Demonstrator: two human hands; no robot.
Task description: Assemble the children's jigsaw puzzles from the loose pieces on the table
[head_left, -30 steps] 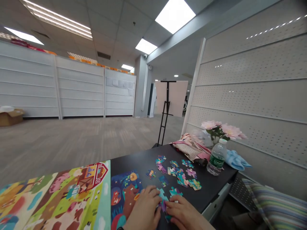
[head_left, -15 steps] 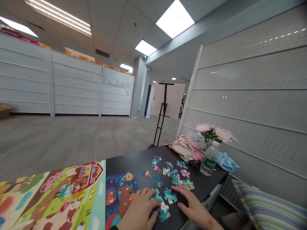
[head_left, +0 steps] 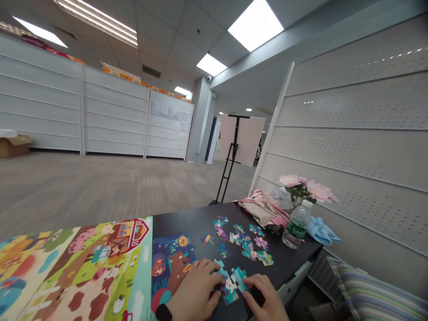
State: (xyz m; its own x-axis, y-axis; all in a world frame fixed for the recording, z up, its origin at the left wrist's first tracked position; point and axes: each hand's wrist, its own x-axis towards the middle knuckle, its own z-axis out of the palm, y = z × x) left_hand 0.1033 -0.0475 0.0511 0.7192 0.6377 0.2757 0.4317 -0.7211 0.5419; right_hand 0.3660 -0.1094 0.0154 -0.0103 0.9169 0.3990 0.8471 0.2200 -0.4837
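My left hand [head_left: 197, 287], with a dark band at the wrist, lies palm down with curled fingers at the left edge of several joined puzzle pieces [head_left: 230, 292], holding them against the table. These are teal with a white figure. My right hand [head_left: 265, 296] grips the right edge of a teal puzzle piece [head_left: 238, 275] with thumb and fingertips. That piece lies right against the joined ones; whether it interlocks I cannot tell. Partly under my left forearm is a dark blue picture sheet [head_left: 177, 256] with a bear.
Loose puzzle pieces [head_left: 223, 250] and a joined cluster [head_left: 248, 247] lie farther back on the black table [head_left: 187, 218]. A farm picture board [head_left: 133, 263] covers the left. A water bottle [head_left: 297, 227], pink flowers [head_left: 316, 189], a patterned cloth [head_left: 259, 209] and blue cloth [head_left: 323, 231] stand right.
My right hand has moved the teal piece up against the joined pieces, closing most of the gap. The left hand stays at the joined pieces. The view has shifted slightly left.
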